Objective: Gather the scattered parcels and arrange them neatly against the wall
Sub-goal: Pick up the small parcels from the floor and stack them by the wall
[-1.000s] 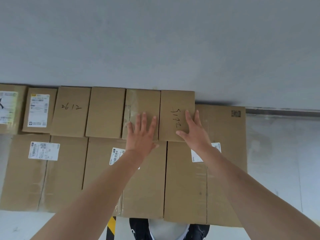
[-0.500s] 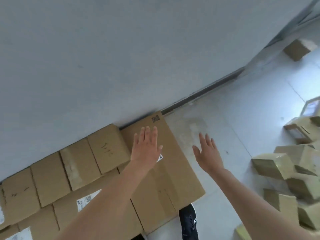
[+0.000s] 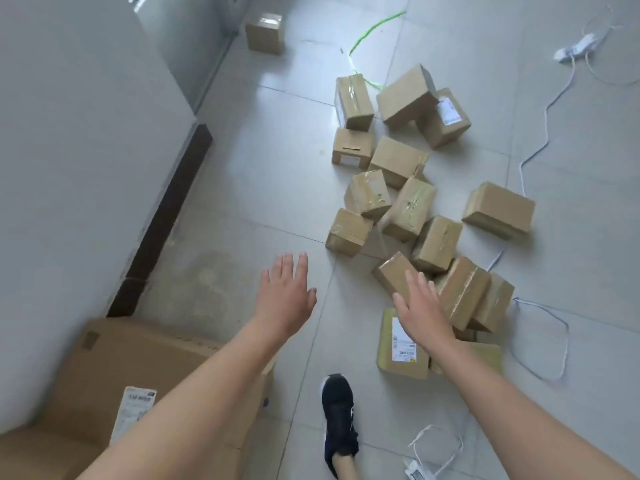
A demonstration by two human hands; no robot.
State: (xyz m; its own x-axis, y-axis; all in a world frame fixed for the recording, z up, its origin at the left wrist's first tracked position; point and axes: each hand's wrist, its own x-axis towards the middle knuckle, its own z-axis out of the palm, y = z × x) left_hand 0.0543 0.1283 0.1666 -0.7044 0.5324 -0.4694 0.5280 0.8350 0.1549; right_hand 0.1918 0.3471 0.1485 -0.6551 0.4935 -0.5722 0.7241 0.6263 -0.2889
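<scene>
Beside the wall, on the tiled floor, seen from a few steps off:

Step in hand: fetching. Judging by how things lie, the row is begun. One large box sits tight against the wall at lower left, and the person reaches for the next load.

Scattered parcels: a loose heap of small brown cartons, well apart from the wall, on the floor to the person's right. They point every way, and several lean tilted on their neighbours. A lone parcel stands far off, near the wall.

Flat parcel: nearest the person, lying flat with its label up. Its long axis runs away from the person, roughly in line with the dark skirting.

Tilted parcel: just beyond, propped with one corner raised. It is partly hidden by a hand, so its long axis is uncertain.

Left hand: fingers straight, palm down, over bare floor, holding nothing.

Right hand: likewise spread and empty, over the heap's near edge. Whether it touches a carton cannot be told.

Next move, as a judgement: stoop, take a near parcel by its short ends with both hands, and turn it so a long side meets the wall.

Hazard: a white cable loops beside the heap, not far from the dark shoe.
</scene>
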